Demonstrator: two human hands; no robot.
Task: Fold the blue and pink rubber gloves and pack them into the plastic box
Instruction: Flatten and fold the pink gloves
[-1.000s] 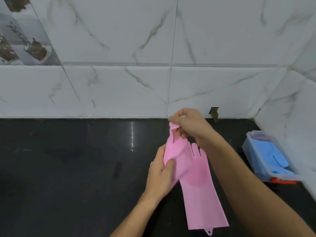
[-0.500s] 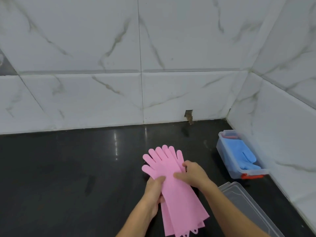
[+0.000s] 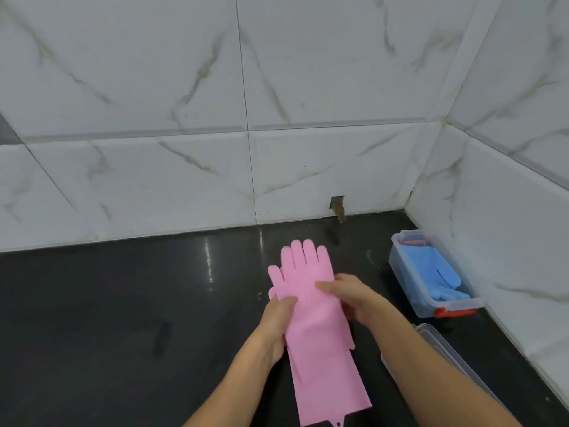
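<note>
Two pink rubber gloves [image 3: 314, 318] lie stacked one on the other, fingers pointing away from me, over the black counter. My left hand [image 3: 275, 325] grips their left edge with the thumb on top. My right hand [image 3: 354, 295] holds the right edge at palm level, thumb across the top glove. The clear plastic box [image 3: 409, 291] stands at the right by the side wall, with the blue gloves [image 3: 437, 277] lying inside it.
The box's clear lid [image 3: 446, 352] lies flat on the counter near my right forearm. The black counter [image 3: 123, 318] meets white marble-tiled walls at the back and right. A small hole [image 3: 337, 206] is in the back wall's base.
The fanned-out pink gloves have been squared up so their fingers line up more closely. Both hands shifted slightly along the gloves' edges.
</note>
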